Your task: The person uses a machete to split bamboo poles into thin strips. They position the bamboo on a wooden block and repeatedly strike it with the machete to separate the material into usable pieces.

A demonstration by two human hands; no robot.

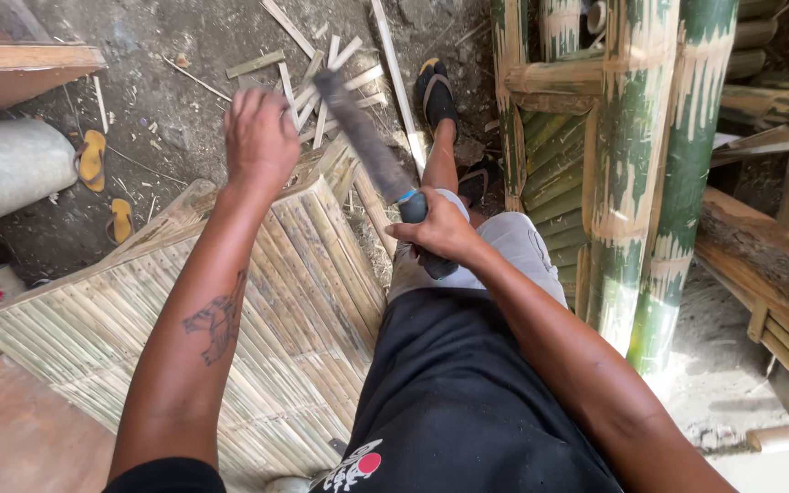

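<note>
**Blade raised over a slatted bamboo panel**

While the left hand [259, 137] presses down on the far upper edge of the bamboo panel [230, 310], fingers curled together over the rim, the right hand [438, 230] wraps all its fingers tightly around the dark handle of a long machete [362, 137], just below a blue band, with the blade slanting up and away over the panel's top corner.

By its look, the blade is heavy toward the tip, stiff and dull grey, blurred in the picture; the handle end is the only safe place to grip it. Flat, pale split strips laid side by side make up the panel, ribbed and dry in appearance. It probably flexes somewhat and has splintery edges, so the framed rim seems the firmer hold. It leans against the person's leg, near the grey shorts [513, 242].

Loose bamboo offcuts [321, 78] litter the dirt ground beyond. Thick green bamboo posts [636, 173], streaked with scraped pale patches, stand upright to the right. Yellow sandals [93, 160] lie at left.
</note>
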